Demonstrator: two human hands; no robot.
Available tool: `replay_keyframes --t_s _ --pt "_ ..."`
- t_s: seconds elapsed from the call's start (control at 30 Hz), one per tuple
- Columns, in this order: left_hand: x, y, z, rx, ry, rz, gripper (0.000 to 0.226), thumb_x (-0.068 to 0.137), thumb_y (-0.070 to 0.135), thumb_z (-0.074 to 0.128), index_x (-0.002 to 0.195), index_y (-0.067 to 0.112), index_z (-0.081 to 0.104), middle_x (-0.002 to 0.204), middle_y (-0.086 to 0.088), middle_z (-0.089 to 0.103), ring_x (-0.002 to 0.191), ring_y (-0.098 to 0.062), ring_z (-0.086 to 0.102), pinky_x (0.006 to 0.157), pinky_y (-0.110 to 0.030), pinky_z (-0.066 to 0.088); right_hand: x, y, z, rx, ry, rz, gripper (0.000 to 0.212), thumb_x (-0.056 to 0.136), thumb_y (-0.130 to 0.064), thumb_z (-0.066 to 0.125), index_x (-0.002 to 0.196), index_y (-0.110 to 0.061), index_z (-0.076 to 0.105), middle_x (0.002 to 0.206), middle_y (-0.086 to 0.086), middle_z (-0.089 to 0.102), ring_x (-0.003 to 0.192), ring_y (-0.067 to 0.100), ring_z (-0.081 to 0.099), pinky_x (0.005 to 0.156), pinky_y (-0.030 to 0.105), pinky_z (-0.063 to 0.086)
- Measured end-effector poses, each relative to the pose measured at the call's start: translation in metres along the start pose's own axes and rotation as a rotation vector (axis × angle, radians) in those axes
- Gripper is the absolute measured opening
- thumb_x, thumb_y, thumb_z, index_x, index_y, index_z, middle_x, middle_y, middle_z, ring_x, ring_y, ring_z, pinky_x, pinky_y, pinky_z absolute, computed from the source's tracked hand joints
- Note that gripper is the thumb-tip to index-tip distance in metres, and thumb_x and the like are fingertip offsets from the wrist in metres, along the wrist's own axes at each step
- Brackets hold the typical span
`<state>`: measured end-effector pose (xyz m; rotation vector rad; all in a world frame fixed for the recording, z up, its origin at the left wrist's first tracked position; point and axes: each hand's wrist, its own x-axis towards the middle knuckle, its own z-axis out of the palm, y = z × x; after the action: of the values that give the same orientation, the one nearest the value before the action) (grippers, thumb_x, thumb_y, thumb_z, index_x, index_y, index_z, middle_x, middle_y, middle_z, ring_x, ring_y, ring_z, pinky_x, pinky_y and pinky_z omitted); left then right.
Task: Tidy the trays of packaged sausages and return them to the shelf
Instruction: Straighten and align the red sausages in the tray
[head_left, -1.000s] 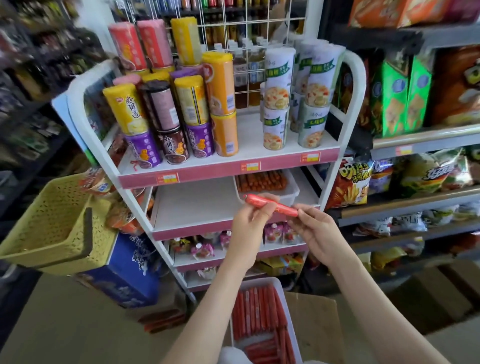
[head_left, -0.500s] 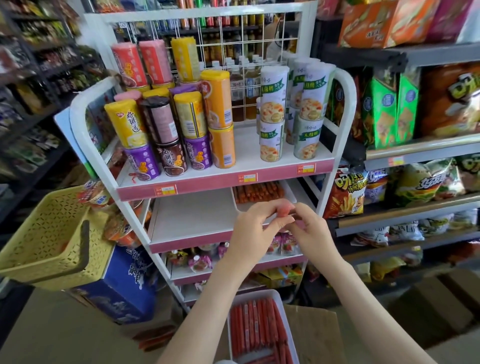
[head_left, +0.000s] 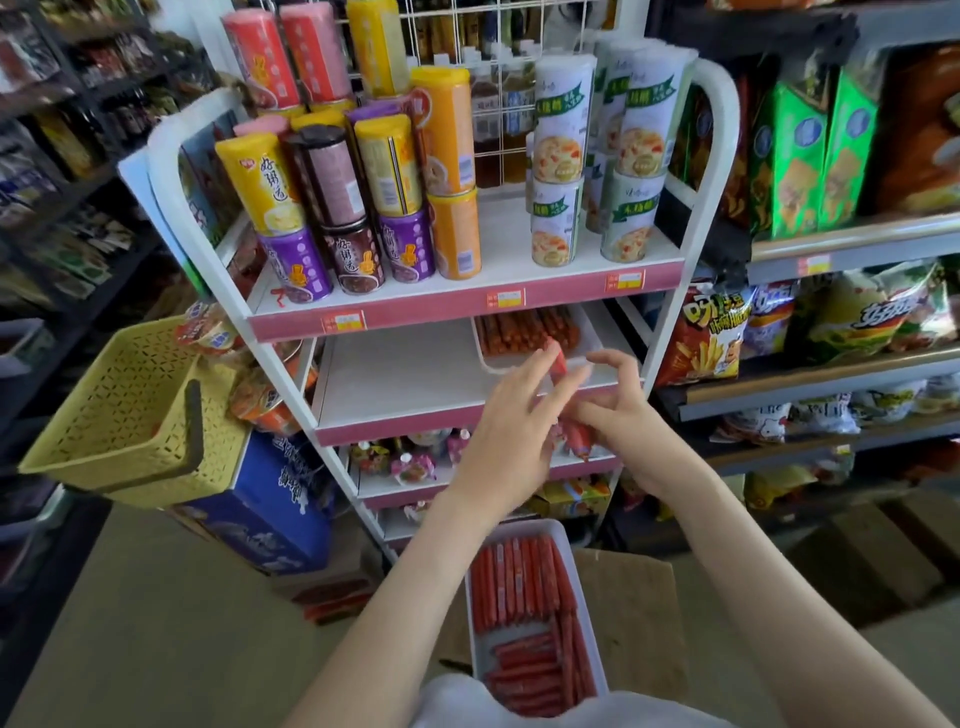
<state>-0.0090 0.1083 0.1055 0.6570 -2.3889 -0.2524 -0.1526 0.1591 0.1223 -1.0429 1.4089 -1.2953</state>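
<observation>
A red packaged sausage (head_left: 559, 359) stands nearly upright between my two hands, in front of the middle shelf (head_left: 400, 374). My left hand (head_left: 511, 431) holds its upper part with the fingertips. My right hand (head_left: 621, 415) grips the lower end, with thumb and forefinger spread above. Fingers hide the sausage's middle. Just behind the hands, a white tray (head_left: 592, 345) holding a row of sausages sits at the right of that shelf. A second white tray (head_left: 469, 597), filled with sausages, rests on a cardboard box (head_left: 631, 603) below my arms.
Stacked cans (head_left: 363, 208) and tall cups (head_left: 561, 171) fill the top shelf of the white rack. A yellow basket (head_left: 119, 415) sits on a blue carton (head_left: 270, 512) to the left. Snack bags (head_left: 711, 338) line the shelves to the right. Small packets fill the lower rack shelves.
The sausage was held level between both hands a second ago; it has been turned nearly upright, and both hands have closed together around it in front of the shelf tray.
</observation>
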Motion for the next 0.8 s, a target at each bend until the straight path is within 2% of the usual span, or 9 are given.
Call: replay_keyframes --t_s 0.1,0.2,0.3,0.4,0.43,0.5,0.57,0.67,0.8 --pt "-0.021 0.006 0.021 -0.034 0.03 0.096 0.053 0.089 0.007 0.06 0.139 0.009 0.044 0.146 -0.011 0.041 0.135 -0.024 0.037 0.108 -0.045 0.036 -0.006 0.011 -0.002 0.174 -0.026 0.055 0.023 0.096 -0.003 0.044 0.113 -0.01 0.058 0.065 0.002 0.058 0.06 0.012 0.05 0.06 0.031 0.042" --pt "-0.031 0.016 0.031 -0.074 0.149 0.086 0.037 0.094 0.018 0.055 0.129 0.007 0.056 0.134 -0.009 0.055 0.126 -0.02 0.049 0.105 -0.038 0.041 -0.012 0.02 -0.003 0.296 -0.029 0.13 0.024 0.095 -0.002 0.038 0.099 -0.004 0.062 0.075 0.008 0.059 0.071 0.02 0.052 0.057 0.029 0.048" --pt "-0.03 0.024 0.031 -0.099 0.232 0.055 0.029 0.094 0.021 0.054 0.117 0.007 0.065 0.119 -0.008 0.064 0.112 -0.019 0.057 0.098 -0.034 0.045 -0.019 0.025 -0.001 0.285 -0.084 0.14 0.029 0.099 -0.009 0.036 0.106 0.004 0.061 0.083 0.012 0.061 0.076 0.021 0.06 0.057 0.027 0.051" --pt "-0.028 0.033 0.026 -0.198 0.264 -0.088 0.024 0.094 0.021 0.055 0.112 0.008 0.065 0.108 -0.004 0.066 0.104 -0.013 0.057 0.092 -0.025 0.047 -0.024 0.031 0.0 0.284 -0.099 0.13 0.031 0.101 -0.017 0.037 0.098 -0.005 0.066 0.083 0.01 0.063 0.074 0.021 0.058 0.059 0.027 0.049" --pt "-0.027 0.036 0.024 -0.239 0.286 -0.15 0.024 0.093 0.021 0.055 0.112 0.009 0.064 0.107 -0.003 0.066 0.103 -0.009 0.057 0.091 -0.019 0.046 -0.025 0.033 -0.002 0.231 -0.11 0.111 0.03 0.1 -0.017 0.039 0.098 -0.01 0.068 0.088 0.011 0.063 0.078 0.023 0.057 0.063 0.029 0.05" --pt "-0.028 0.038 0.022 -0.304 0.348 -0.266 0.026 0.094 0.022 0.055 0.115 0.009 0.063 0.106 0.002 0.064 0.101 -0.002 0.057 0.089 -0.012 0.045 -0.026 0.04 -0.005 -0.004 -0.107 0.05 0.026 0.097 -0.013 0.045 0.104 -0.018 0.069 0.102 0.012 0.061 0.094 0.025 0.058 0.081 0.036 0.051" --pt "-0.029 0.041 0.02 -0.373 0.403 -0.382 0.025 0.094 0.022 0.056 0.117 0.012 0.061 0.106 0.007 0.063 0.1 -0.003 0.059 0.086 -0.016 0.049 -0.032 0.045 -0.005 -0.232 -0.073 -0.028 0.023 0.092 -0.009 0.055 0.109 -0.02 0.067 0.109 0.009 0.054 0.108 0.021 0.052 0.094 0.037 0.046" --pt "-0.028 0.047 0.014 -0.492 0.47 -0.554 0.023 0.094 0.025 0.057 0.116 0.018 0.06 0.105 0.009 0.065 0.099 -0.004 0.061 0.085 -0.018 0.051 -0.039 0.05 0.001 -0.402 -0.061 -0.138 0.028 0.088 -0.013 0.066 0.114 -0.022 0.062 0.105 -0.001 0.055 0.1 0.015 0.056 0.088 0.035 0.051" --pt "-0.028 0.047 0.002 -0.648 0.453 -0.595 0.021 0.092 0.023 0.059 0.113 0.027 0.056 0.104 0.019 0.062 0.102 -0.001 0.06 0.086 -0.013 0.048 -0.038 0.044 0.009 -0.358 0.022 -0.162 0.027 0.086 -0.008 0.066 0.109 -0.022 0.064 0.096 -0.007 0.06 0.084 0.008 0.06 0.075 0.023 0.052"
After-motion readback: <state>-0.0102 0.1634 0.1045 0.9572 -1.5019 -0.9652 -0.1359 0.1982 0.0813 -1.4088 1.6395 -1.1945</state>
